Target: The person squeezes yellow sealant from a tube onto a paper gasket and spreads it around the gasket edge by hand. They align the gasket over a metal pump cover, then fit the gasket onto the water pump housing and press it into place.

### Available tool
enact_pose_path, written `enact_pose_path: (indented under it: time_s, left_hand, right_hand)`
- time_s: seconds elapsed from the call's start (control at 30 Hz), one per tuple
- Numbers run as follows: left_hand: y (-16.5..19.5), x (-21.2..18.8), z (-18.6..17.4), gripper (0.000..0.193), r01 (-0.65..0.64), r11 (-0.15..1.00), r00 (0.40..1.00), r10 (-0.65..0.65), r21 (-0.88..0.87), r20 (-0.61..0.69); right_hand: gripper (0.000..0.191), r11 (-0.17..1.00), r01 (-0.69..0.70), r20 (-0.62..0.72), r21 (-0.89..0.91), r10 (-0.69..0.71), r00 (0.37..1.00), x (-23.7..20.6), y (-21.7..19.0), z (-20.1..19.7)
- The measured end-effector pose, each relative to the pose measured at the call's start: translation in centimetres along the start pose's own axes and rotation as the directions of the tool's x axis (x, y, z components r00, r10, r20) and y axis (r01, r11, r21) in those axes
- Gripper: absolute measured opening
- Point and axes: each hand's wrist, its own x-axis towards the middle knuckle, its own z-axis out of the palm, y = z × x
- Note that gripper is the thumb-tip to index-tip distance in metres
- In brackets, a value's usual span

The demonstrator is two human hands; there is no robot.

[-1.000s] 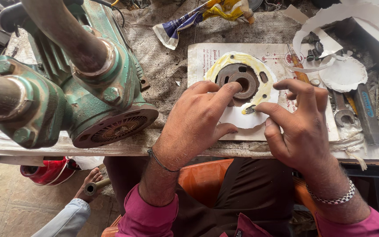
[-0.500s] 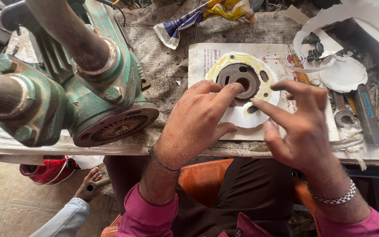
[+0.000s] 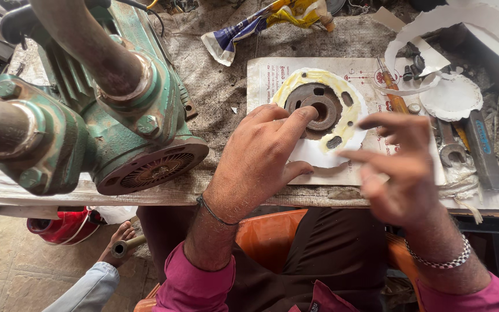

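Grip: nothing is grasped; the left hand (image 3: 261, 156) is pressed flat, index fingertip on the round metal plate (image 3: 314, 110); the right hand (image 3: 402, 173) is held open above, blurred.
Location: the plate is seated on a white paper gasket (image 3: 324, 147) smeared with yellow sealant (image 3: 350, 112), over a printed card (image 3: 272, 78) on the bench.
Plate handling: judged stiff and heavy; best taken by the rim.
Gasket handling: judged thin, tearable and sticky; to be lifted by its clean outer edge.
Nearby: green pump (image 3: 116, 115), spanner (image 3: 449, 144).

A dull, rusty metal disc (image 3: 314, 108) sits on a thin white paper gasket (image 3: 324, 151) smeared with glossy yellow paste, over coarse matt sackcloth (image 3: 220, 86) covering the table, beside a pump (image 3: 116, 115) of chipped green-painted metal.
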Motion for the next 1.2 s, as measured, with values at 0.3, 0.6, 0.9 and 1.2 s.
enact_pose_path:
  time_s: [0.3,0.6,0.9,1.2]
  left_hand:
    - [-0.1,0.0,0.3,0.082,0.000,1.000,1.000,0.000,-0.001,-0.014]
    - [0.1,0.1,0.4,0.078,0.015,1.000,1.000,-0.015,-0.006,-0.017]
    - [0.2,0.2,0.5,0.077,0.005,1.000,0.999,-0.004,0.007,-0.043]
    - [0.2,0.2,0.7,0.077,0.000,1.000,0.999,0.001,0.013,-0.044]
  right_hand:
    - [0.031,0.982,0.124,0.003,-0.141,-0.125,0.992,-0.2,-0.3,0.2]
    - [0.041,0.978,0.207,0.058,-0.031,-0.205,0.977,0.1,0.6,0.1]
    - [0.045,0.965,-0.082,-0.104,-0.249,0.058,0.993,-0.8,1.0,0.4]
    - [0.051,0.951,-0.173,-0.051,-0.255,0.165,0.985,0.9,0.0,0.3]
